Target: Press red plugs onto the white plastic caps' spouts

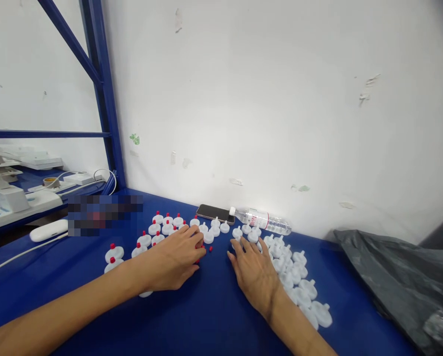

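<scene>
My left hand point(174, 259) rests on the blue table point(206, 316), its fingers curled over small red caps point(210, 248) beside a group of white round discs with red caps point(154, 228). Its fingertips seem pinched on something small that I cannot make out. My right hand point(254, 269) lies palm down with fingers stretched out, touching the edge of a pile of plain white discs point(299, 287) on the right. Several more plain white discs point(214, 229) lie just beyond both hands.
A dark phone point(214, 212) and a lying plastic water bottle point(262, 220) sit against the white wall. A grey plastic bag point(395, 282) covers the right side. A white device with a cable point(48, 230) lies left, below a blue shelf frame point(102, 94).
</scene>
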